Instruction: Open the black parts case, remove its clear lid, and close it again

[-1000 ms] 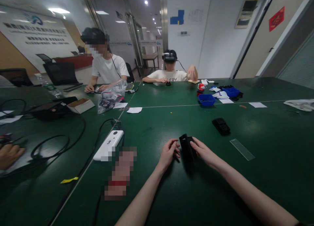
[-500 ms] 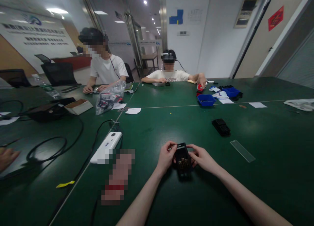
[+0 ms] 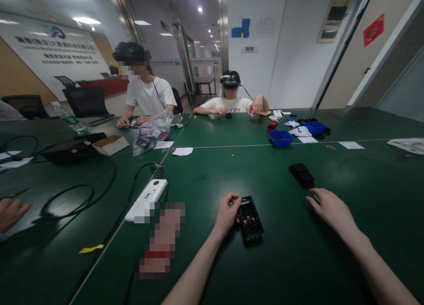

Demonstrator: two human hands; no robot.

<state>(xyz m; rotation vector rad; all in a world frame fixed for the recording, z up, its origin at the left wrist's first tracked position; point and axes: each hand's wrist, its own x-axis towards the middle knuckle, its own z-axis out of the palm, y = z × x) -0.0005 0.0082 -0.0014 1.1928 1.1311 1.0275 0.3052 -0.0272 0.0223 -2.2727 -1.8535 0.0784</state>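
At eight o'clock in the view, a white oblong device marked "5" (image 3: 149, 193) lies on the dark green tabletop (image 3: 205, 172). Near half past five, the left hand (image 3: 228, 213) is clamped by thumb and fingers on the upper left edge of a black, rectangular, open-topped box (image 3: 253, 235); this sits at five o'clock, brass-coloured pieces (image 3: 251, 222) inside. Past three o'clock lies a black, blocky device (image 3: 301, 174). Just beside it, near four, the right hand (image 3: 331, 210) has thumb and fingers apart.
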